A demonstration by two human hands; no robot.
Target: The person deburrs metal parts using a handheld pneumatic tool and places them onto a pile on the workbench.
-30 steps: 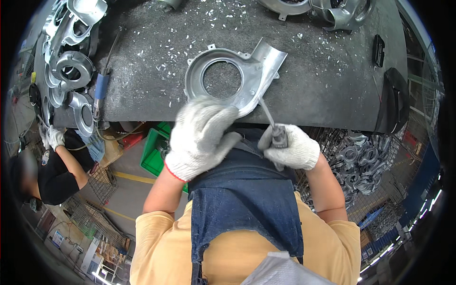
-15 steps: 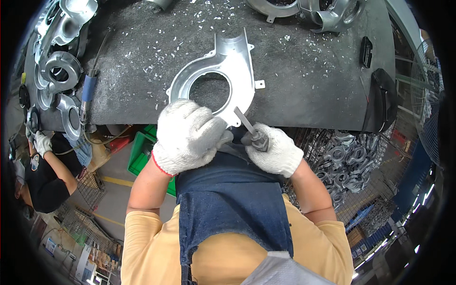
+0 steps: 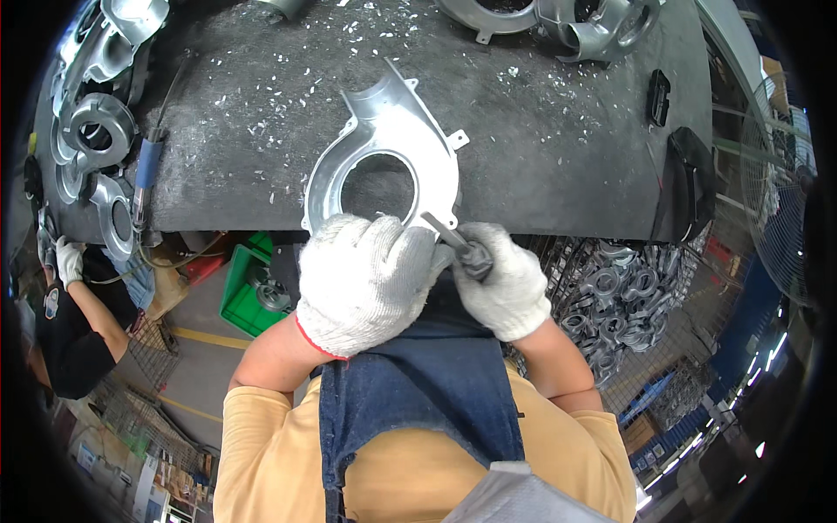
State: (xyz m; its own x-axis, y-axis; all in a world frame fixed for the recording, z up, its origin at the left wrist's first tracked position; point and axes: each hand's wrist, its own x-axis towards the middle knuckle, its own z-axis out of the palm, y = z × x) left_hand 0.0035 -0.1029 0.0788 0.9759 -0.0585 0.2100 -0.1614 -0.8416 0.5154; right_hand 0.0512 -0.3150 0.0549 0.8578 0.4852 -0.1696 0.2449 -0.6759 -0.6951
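Note:
A silvery cast-metal housing (image 3: 436, 174), snail-shaped with a round hole and a spout, lies near the table's front edge, its spout pointing up and slightly left. My left hand (image 3: 370, 277), in a white knit glove, is closed over the housing's near rim; its thumb is by the tool. My right hand (image 3: 506, 281), gloved too, grips the dark handle of a flat-bladed hand tool (image 3: 446, 230), a file or scraper. The blade slants up-left against the housing's near right edge. Whether the edge is being cut cannot be seen.
Metal castings (image 3: 105, 131) are piled at the left, beside a blue-handled tool (image 3: 148, 164). More castings (image 3: 602, 30) lie at the far right. Shavings litter the dark table (image 3: 540, 166). Below stand a green bin (image 3: 235, 301) and a wire basket of parts (image 3: 619, 296). Another person (image 3: 83, 327) works at left.
The housing has turned counterclockwise, its spout swinging left and its side tab rising. My left hand has shifted along the near rim. The tool's blade still slants against the near right edge.

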